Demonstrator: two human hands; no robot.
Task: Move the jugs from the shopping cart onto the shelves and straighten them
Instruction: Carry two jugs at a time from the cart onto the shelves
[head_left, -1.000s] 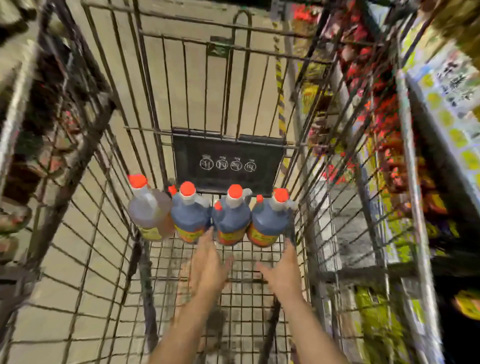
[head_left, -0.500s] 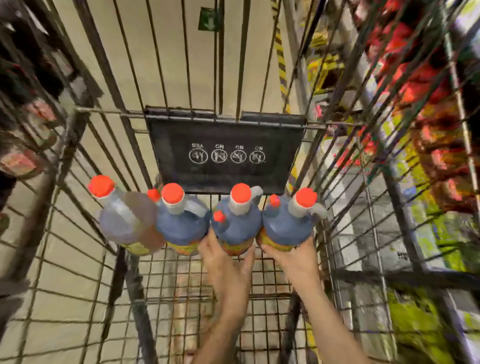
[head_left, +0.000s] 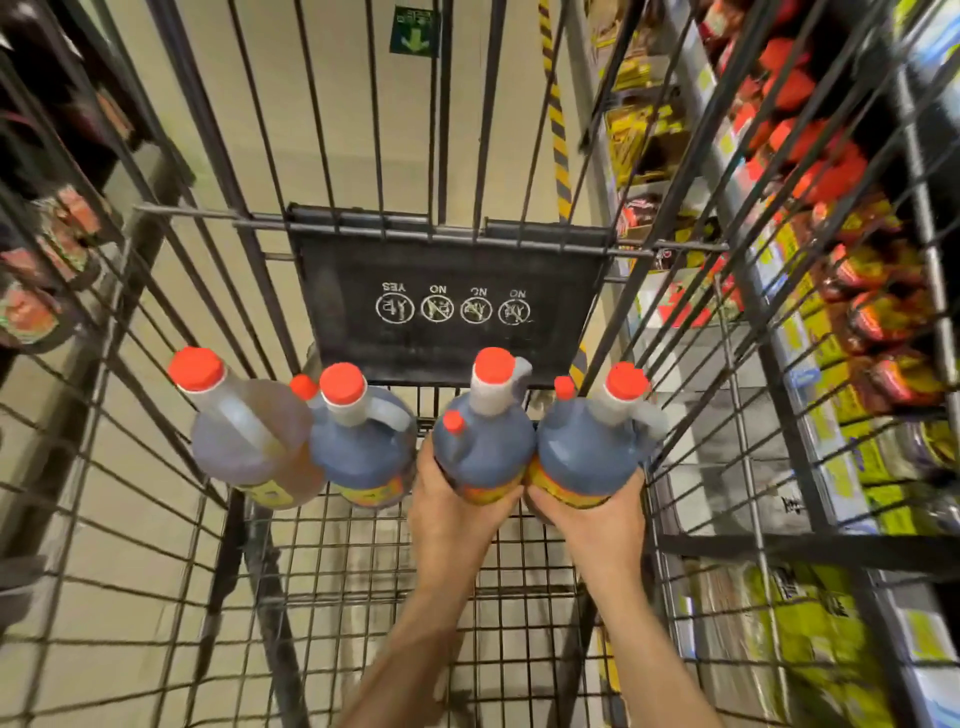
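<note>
Several red-capped jugs stand in a row at the far end of the wire shopping cart. Far left is an amber jug, then a dark blue-looking jug. My left hand grips the lower body of the third jug. My right hand grips the base of the rightmost jug. Smaller red caps of more jugs peek out behind the row. Both forearms reach down into the cart.
The black child-seat flap with safety icons hangs behind the jugs. Store shelves packed with red and yellow goods run along the right, outside the cart wall. Darker shelving lies to the left. Beige floor shows through the wire.
Both hands moved forward from the cart floor and closed round the two right-hand jugs. The view moved closer to the jugs.
</note>
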